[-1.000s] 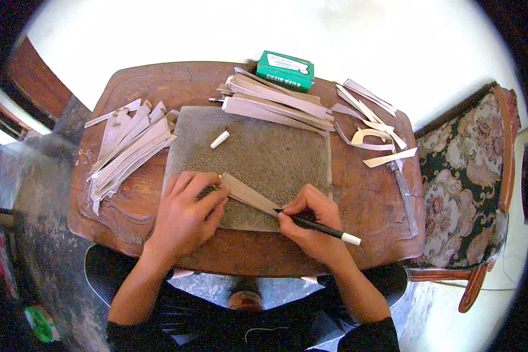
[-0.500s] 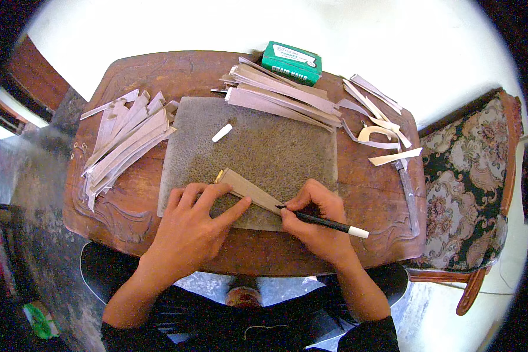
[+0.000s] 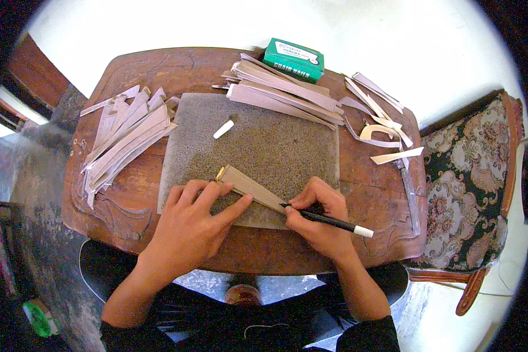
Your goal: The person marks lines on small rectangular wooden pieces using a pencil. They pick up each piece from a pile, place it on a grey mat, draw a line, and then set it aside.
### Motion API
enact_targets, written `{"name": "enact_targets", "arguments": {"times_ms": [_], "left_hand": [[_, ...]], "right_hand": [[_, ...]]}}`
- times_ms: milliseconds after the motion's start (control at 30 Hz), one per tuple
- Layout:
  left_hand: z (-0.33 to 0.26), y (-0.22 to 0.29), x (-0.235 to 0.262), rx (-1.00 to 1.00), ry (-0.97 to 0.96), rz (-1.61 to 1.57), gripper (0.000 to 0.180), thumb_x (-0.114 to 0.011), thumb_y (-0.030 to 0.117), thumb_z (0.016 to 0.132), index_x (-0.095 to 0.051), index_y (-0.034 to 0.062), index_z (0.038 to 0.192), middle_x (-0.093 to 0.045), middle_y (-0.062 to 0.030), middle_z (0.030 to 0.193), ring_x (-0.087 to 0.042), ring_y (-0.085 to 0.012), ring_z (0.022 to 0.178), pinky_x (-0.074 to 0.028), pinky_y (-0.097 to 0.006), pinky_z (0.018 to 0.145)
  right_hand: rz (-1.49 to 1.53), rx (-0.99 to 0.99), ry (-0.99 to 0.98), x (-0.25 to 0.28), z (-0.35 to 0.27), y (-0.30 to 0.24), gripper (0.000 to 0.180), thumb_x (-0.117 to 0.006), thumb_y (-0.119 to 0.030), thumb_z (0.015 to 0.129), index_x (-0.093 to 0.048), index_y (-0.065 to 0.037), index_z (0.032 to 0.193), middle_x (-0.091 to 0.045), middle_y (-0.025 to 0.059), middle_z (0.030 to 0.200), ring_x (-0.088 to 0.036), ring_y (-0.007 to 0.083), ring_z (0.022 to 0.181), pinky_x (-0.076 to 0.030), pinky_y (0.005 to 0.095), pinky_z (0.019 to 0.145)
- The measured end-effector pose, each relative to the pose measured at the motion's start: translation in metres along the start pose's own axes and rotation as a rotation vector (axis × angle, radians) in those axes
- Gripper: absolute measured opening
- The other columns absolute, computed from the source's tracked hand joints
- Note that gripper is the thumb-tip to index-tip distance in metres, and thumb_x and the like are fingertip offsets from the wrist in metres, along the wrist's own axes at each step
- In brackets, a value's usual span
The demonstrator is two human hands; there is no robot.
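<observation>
A narrow brown cardboard strip [image 3: 253, 186] lies slanted near the front edge of a dark textured mat [image 3: 264, 146]. A small yellowish piece [image 3: 220, 173] shows at its far left end. My left hand [image 3: 195, 220] holds the strip down, thumb and forefinger spread along its near side. Between the thumb and fingers of my right hand [image 3: 318, 217] is a black marker pen [image 3: 334, 222] with a white back end. Its tip touches the strip or its edge, close to the strip's near right end, which my fingers partly hide. A loose white pen cap [image 3: 223, 129] lies on the mat.
Stacked strips [image 3: 129, 141] lie left on the carved wooden table [image 3: 117, 217]. More strips [image 3: 284, 97] lie behind the mat, beside a green box [image 3: 293, 61]. Pale curved offcuts [image 3: 381, 134] and a long thin blade-like tool [image 3: 409, 199] are right. A flowered chair [image 3: 463, 193] stands beyond.
My right hand and the marker tip have shifted slightly to the right along the strip. My left hand keeps its place on it. The whole view has shifted a little.
</observation>
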State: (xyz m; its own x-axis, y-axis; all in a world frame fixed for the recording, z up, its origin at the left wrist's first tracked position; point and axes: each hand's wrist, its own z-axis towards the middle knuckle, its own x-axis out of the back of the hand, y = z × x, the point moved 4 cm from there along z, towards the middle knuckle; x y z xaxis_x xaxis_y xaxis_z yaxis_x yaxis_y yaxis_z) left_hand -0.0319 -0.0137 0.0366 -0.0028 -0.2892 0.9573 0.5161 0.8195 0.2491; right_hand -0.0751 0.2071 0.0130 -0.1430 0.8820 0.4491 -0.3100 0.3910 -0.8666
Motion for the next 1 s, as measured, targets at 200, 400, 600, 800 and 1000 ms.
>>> {"name": "enact_targets", "arguments": {"times_ms": [200, 400, 600, 800, 1000], "left_hand": [[-0.0004, -0.0012, 0.0001, 0.012, 0.005, -0.019, 0.056, -0.071, 0.016, 0.079, -0.063, 0.0247, 0.134, -0.058, -0.0073, 0.126, -0.053, -0.0318, 0.111, -0.044, -0.046, 0.095], [0.0013, -0.0015, -0.0007, 0.025, 0.006, -0.054, 0.055, -0.072, 0.016, 0.08, -0.064, 0.0255, 0.134, -0.059, -0.0076, 0.125, -0.054, -0.0334, 0.11, -0.045, -0.047, 0.098], [0.0003, -0.0011, -0.0009, 0.008, 0.022, -0.027, 0.05, -0.07, 0.017, 0.082, -0.064, 0.0232, 0.131, -0.057, -0.0059, 0.122, -0.052, -0.0287, 0.112, -0.042, -0.044, 0.093], [0.0, -0.0013, -0.001, 0.011, 0.008, -0.026, 0.053, -0.07, 0.016, 0.082, -0.063, 0.0245, 0.134, -0.057, -0.0062, 0.125, -0.052, -0.0308, 0.112, -0.042, -0.046, 0.096], [0.0004, -0.001, 0.0001, 0.003, 0.014, -0.029, 0.051, -0.069, 0.016, 0.082, -0.063, 0.0231, 0.133, -0.056, -0.006, 0.123, -0.052, -0.0293, 0.112, -0.042, -0.045, 0.095]], "right_hand": [[0.011, 0.005, 0.017, 0.002, -0.0017, -0.0058, 0.022, -0.076, 0.002, 0.07, -0.055, -0.003, 0.071, -0.061, 0.0093, 0.074, -0.063, 0.0193, 0.07, -0.049, 0.0297, 0.065], [-0.008, -0.008, -0.006, 0.0018, -0.0013, -0.0054, 0.022, -0.076, 0.002, 0.07, -0.055, -0.003, 0.07, -0.061, 0.0098, 0.074, -0.062, 0.0193, 0.07, -0.049, 0.0301, 0.065], [-0.006, -0.007, 0.001, 0.0018, -0.002, -0.0024, 0.02, -0.078, -0.008, 0.07, -0.058, -0.003, 0.073, -0.061, 0.0101, 0.073, -0.062, 0.0223, 0.066, -0.048, 0.0329, 0.06], [0.013, -0.005, -0.002, 0.001, -0.0018, 0.0017, 0.02, -0.079, -0.009, 0.07, -0.059, -0.003, 0.073, -0.061, 0.0097, 0.073, -0.062, 0.0217, 0.065, -0.048, 0.0328, 0.059], [0.034, -0.019, -0.001, 0.0, -0.002, 0.0024, 0.02, -0.079, -0.009, 0.07, -0.06, -0.004, 0.074, -0.062, 0.0097, 0.072, -0.063, 0.0217, 0.065, -0.048, 0.0329, 0.058]]}}
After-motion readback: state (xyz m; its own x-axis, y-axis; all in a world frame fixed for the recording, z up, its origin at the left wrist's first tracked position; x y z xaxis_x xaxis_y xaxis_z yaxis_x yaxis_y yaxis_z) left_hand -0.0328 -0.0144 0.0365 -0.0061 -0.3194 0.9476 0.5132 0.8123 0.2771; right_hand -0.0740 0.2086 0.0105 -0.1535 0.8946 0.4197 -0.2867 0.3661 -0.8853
